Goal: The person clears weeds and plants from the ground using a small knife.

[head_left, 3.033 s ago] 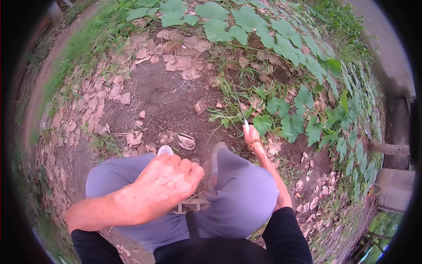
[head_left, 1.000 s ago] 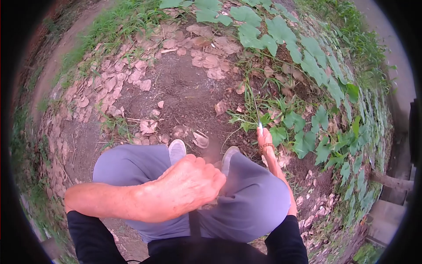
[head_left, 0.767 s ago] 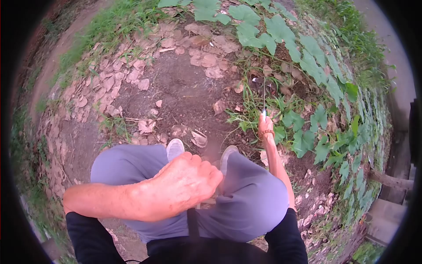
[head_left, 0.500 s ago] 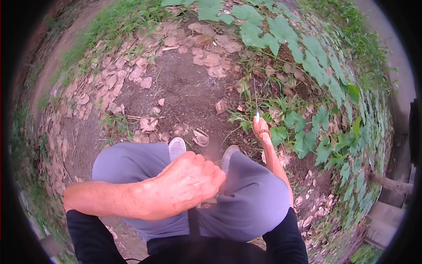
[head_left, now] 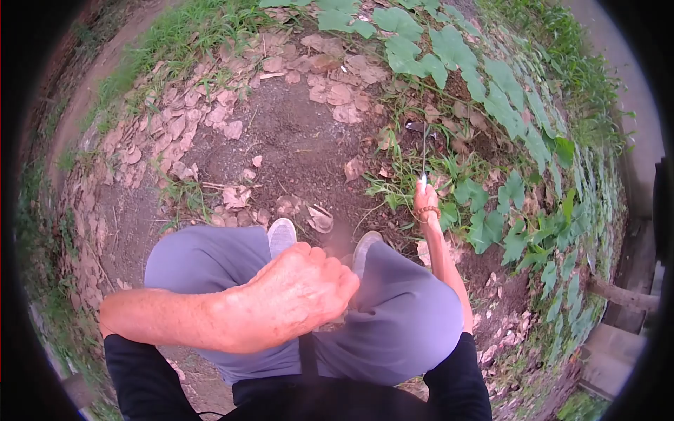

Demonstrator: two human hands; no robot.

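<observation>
My right hand, with a beaded bracelet at the wrist, is closed round the handle of a slim hand hoe. Its thin metal shaft points away from me, and a small dark crosswise end lies among grass and soil. Green weeds grow beside that hand. My left hand is a fist in front of my lap, back of the hand upward; its palm is hidden, so I cannot tell whether anything is inside.
Broad-leaved vines spread along the right. Dry leaves cover much of the left and far ground, around bare soil. A wooden pole sticks out at the right edge. My shoes stand close in front.
My right hand has shifted slightly right with the hoe, whose shaft now stands straighter and shows its dark end. My left hand has hardly moved.
</observation>
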